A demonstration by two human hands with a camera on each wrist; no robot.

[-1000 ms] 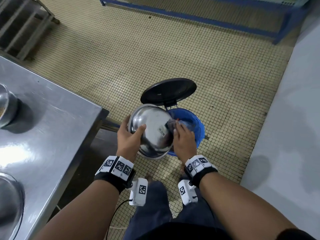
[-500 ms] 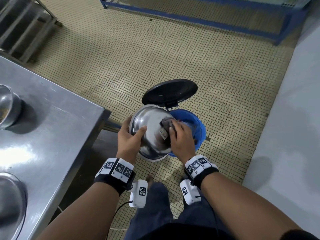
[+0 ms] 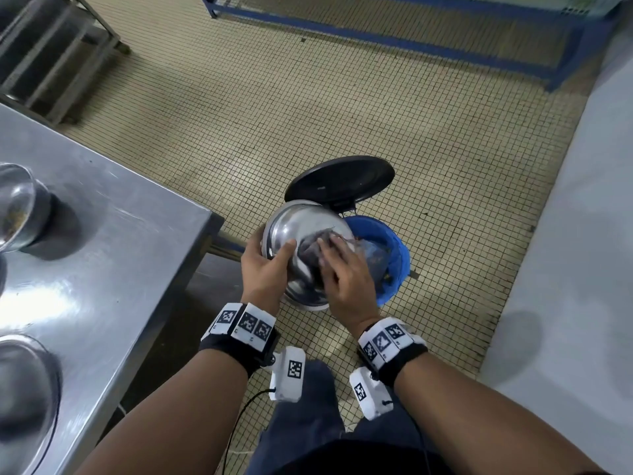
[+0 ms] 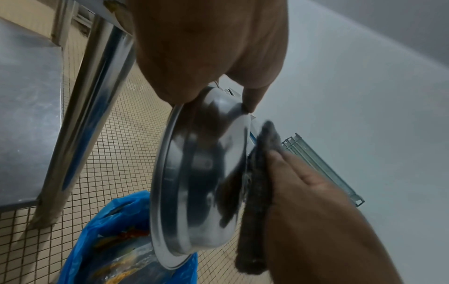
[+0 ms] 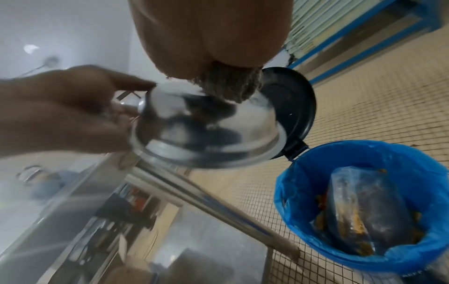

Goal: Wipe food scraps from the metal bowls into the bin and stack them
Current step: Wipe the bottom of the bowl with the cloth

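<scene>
Shifted since a second ago: right hand [image 3: 346,269] off rim edge onto outer base of metal bowl [image 3: 301,234], fingers flat, pressing grey cloth [image 4: 257,192] against it. Left hand [image 3: 263,269] curled round near rim — thumb on outside wall. Bowl tilted mouth-down above blue-lined bin [image 3: 394,255], black lid [image 3: 339,181] raised. Two more bowls [image 3: 17,207] on steel table [image 3: 113,255].

Commercial kitchen: steel worktable [image 3: 102,234], small-tiled floor [image 3: 308,114], metal racks [image 3: 51,53].
</scene>
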